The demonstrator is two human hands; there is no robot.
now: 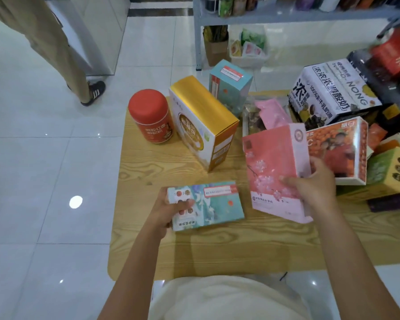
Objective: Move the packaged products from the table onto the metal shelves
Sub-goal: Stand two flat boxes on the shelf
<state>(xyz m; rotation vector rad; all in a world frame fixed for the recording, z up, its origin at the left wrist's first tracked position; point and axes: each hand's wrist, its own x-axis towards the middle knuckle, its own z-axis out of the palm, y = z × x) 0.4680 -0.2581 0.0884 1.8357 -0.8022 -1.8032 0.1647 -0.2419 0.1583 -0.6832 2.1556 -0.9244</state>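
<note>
Gripping a teal box [217,204] by its left end, the left hand [169,210] sits at lower centre of the frame with its thumb laid across the printed top and its fingers tucked out of sight beneath; whether the box rests on the wooden table [217,248] or hangs just above it cannot be told. To the right of it the right hand [316,185] holds a pink box with blossom print [273,167], thumb pressed on the front face and fingers curled round the right edge, the box tilted with its top leaning away toward the upper right. Farther back on the table, left of centre, a red canister [151,116] stands upright just beside a gold-and-white box [203,125], and a second teal box [230,86] stands behind that one. Behind the pink box lie a pink pouch [274,114] and an orange fruit-print box [340,146], with a black-and-white yogurt carton [333,93] above them and a green-and-yellow box [388,169] at the right edge. The metal shelves [286,18] run across the top right of the frame, already carrying packages. At upper left a person's trouser leg [44,42] stands on the white tiled floor [44,169].
</note>
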